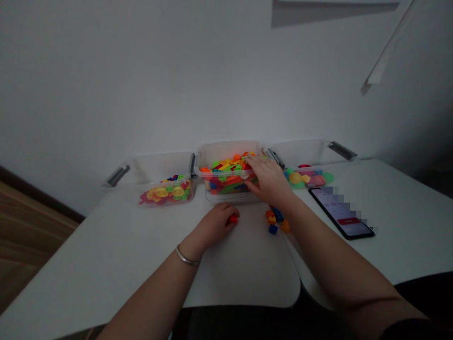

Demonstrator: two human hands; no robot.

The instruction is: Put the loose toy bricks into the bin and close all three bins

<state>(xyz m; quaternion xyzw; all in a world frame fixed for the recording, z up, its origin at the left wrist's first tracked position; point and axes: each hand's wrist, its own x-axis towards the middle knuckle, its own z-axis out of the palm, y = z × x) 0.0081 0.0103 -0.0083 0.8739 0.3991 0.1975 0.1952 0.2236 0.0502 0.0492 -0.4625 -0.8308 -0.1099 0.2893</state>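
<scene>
My left hand [212, 226] is curled shut on one red brick [232, 218], fingers closed around it. Only the brick's end shows past my fingertips, so I can't tell its long axis; the end that shows points right, toward my other hand. The brick lies just in front of the middle bin [228, 151], one of three clear plastic bins in a row along the desk [106, 245].

My right hand [269, 182] is the nearer one to that bin. It is spread open, fingers apart, reaching over the bin's rim and touching the heap of toy bricks [226, 177] inside, far too many and too tangled to count. I can't see anything clamped in it.

Just below my right wrist, on the desk, lies a small cluster of loose blocks [275, 220]: about five, two of them blue and the others orange or yellow-orange. They are nearer my right hand than my left.

Up and to the left of my left hand, the left bin [155, 170] holds flat yellow and pink pieces [166, 193]. Beyond my right hand, the right bin [304, 151] holds rounded pastel pieces [306, 178]. Further right of that hand lies one smartphone [341, 212], screen lit. My left wrist wears one metal bangle [187, 256].
</scene>
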